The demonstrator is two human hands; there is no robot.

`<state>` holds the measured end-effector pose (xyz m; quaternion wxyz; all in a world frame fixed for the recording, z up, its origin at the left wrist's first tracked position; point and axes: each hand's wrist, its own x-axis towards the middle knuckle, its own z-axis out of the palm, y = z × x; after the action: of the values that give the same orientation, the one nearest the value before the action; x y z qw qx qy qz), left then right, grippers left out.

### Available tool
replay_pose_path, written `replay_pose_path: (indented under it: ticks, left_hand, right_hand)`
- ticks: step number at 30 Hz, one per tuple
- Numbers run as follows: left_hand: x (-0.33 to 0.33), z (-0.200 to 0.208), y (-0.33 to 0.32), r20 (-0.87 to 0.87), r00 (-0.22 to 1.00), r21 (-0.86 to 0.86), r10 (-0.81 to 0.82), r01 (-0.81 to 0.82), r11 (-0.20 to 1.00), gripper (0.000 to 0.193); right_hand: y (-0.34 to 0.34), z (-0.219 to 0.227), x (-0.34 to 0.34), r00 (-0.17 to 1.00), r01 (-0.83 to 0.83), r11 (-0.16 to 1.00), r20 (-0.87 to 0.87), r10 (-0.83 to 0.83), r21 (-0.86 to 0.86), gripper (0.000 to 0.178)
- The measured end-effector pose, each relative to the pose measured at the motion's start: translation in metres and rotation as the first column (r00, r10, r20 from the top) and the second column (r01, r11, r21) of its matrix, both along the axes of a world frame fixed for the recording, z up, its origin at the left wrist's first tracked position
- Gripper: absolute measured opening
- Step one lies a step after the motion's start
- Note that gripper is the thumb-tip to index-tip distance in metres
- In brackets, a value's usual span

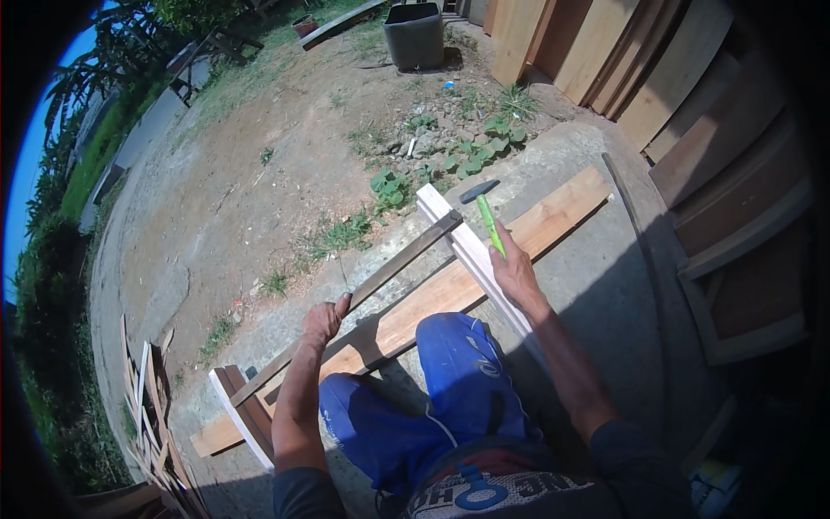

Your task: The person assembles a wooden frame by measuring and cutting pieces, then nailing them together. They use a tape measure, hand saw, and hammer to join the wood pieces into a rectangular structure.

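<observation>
My right hand (513, 270) is closed round the green handle of a hammer (486, 214); its dark head hovers near the end of a pale wooden beam (475, 251). My left hand (323, 320) grips a long, thin, dark wooden strip (389, 272) partway along. The strip's far end rests on the pale beam, and its other end reaches a short brown and white wooden piece (244, 413) at the lower left. Beneath the beam and strip lies a wide light-brown plank (562, 208), running diagonally in front of my knees.
Several boards (596, 52) lean upright at the right, with framed panels (743, 259) nearer me. Thin wood offcuts (154, 406) are heaped at lower left. A grey square container (413, 39) stands on the dirt ahead. Small green plants (471, 156) grow along the concrete edge.
</observation>
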<state>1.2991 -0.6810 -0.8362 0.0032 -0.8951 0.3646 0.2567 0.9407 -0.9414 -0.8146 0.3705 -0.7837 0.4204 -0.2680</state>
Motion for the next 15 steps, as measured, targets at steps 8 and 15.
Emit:
replay_pose_path:
  ticks: [8, 15]
  left_hand:
    - [0.004, 0.004, 0.000, -0.024, 1.000, -0.003, -0.021, 0.021, 1.000, 0.096]
    - [0.000, 0.008, 0.004, -0.027, 0.999, -0.037, -0.036, 0.035, 0.999, 0.094]
  right_hand:
    - [0.017, 0.043, -0.008, 0.938, -0.208, 0.964, -0.312, 0.150, -0.163, 0.072]
    - [0.034, 0.094, 0.004, 0.992, -0.096, 0.864, 0.020, 0.122, -0.495, 0.075]
